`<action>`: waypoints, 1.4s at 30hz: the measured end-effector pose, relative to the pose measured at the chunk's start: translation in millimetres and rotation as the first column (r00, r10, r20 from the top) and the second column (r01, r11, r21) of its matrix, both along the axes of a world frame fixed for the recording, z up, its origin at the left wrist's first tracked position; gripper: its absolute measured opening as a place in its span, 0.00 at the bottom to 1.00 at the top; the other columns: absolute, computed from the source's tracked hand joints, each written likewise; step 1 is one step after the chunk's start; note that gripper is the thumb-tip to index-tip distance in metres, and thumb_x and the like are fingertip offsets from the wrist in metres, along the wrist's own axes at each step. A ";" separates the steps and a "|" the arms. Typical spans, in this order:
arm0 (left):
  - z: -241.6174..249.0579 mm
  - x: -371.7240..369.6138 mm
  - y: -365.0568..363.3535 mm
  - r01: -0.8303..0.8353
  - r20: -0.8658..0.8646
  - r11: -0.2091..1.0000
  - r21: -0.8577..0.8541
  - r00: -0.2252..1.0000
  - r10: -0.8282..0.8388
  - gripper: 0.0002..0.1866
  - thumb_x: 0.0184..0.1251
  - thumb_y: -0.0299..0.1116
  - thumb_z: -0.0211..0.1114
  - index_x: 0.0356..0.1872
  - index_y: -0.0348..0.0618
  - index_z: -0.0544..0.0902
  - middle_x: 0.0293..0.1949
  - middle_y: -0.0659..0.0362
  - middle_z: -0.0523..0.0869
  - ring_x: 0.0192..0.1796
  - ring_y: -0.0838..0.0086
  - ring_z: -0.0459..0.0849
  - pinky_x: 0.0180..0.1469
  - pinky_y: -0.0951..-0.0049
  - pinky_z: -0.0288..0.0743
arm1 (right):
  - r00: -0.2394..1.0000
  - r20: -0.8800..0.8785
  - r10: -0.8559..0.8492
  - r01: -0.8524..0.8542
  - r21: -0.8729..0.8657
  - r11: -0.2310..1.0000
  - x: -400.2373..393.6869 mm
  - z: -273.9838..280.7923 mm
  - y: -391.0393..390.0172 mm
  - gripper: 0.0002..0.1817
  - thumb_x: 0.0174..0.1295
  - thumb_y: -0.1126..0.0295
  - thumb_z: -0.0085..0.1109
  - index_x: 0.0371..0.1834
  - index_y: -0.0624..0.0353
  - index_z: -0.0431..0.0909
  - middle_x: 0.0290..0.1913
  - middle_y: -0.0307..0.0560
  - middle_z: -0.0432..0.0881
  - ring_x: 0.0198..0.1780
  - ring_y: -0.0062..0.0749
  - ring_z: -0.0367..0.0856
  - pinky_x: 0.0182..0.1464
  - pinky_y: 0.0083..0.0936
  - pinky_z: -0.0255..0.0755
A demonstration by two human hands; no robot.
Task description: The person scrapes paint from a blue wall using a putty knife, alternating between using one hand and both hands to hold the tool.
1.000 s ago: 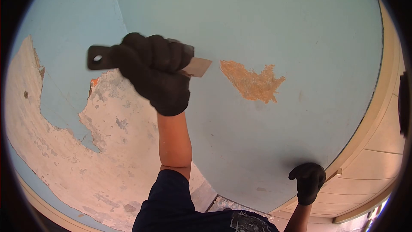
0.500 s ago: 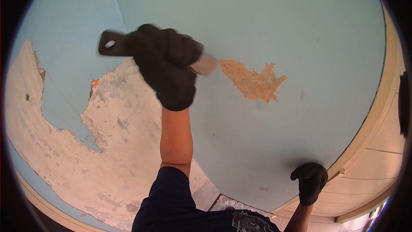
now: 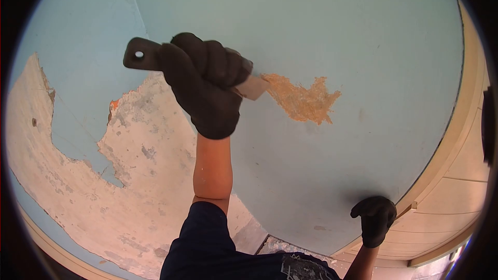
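Observation:
My left hand (image 3: 210, 85), in a black glove, is wrapped round a scraper, with the black handle (image 3: 141, 54) and its hanging hole sticking out to the left. The scraper's flat blade (image 3: 254, 87) shows past my fingers, its tip at the left end of a bare, orange-tan patch (image 3: 306, 98) in the blue-green painted wall (image 3: 311, 176). Low on the right, my right hand (image 3: 376, 220), also in a black glove, is close to the wall near the door frame, its fingers curled. What those fingers hold, if anything, is hidden.
A large stripped area (image 3: 150, 176) with ragged paint edges covers the wall on the left. A tan wooden frame (image 3: 441, 161) and panelled door (image 3: 446, 197) border the wall on the right. Pale debris (image 3: 288, 247) lies at the foot of the wall.
My left hand and the scraper have moved slightly right and down, the blade now overlapping the patch's left tip. My right hand stays in place. The view has shifted a little.

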State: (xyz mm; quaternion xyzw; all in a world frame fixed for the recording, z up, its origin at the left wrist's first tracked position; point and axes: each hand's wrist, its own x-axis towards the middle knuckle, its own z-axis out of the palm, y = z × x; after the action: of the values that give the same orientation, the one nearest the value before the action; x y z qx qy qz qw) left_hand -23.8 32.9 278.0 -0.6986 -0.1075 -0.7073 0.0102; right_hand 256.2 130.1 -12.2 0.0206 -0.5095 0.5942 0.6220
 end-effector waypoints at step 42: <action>7.8 2.1 -8.8 0.008 0.191 0.999 -0.039 0.982 0.000 0.25 0.82 0.56 0.46 0.24 0.55 0.58 0.13 0.70 0.52 0.16 0.81 0.46 0.20 0.74 0.46 | 0.997 -0.031 0.070 -0.071 -0.037 0.997 3.1 -0.4 2.0 0.23 0.74 0.57 0.56 0.26 0.65 0.74 0.24 0.56 0.78 0.25 0.47 0.81 0.27 0.39 0.78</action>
State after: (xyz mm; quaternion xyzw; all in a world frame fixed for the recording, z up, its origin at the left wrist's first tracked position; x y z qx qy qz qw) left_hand -21.7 24.1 285.9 -0.6278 -0.1208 -0.7688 -0.0154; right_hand 259.2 132.1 -12.6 0.0354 -0.4879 0.6249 0.6085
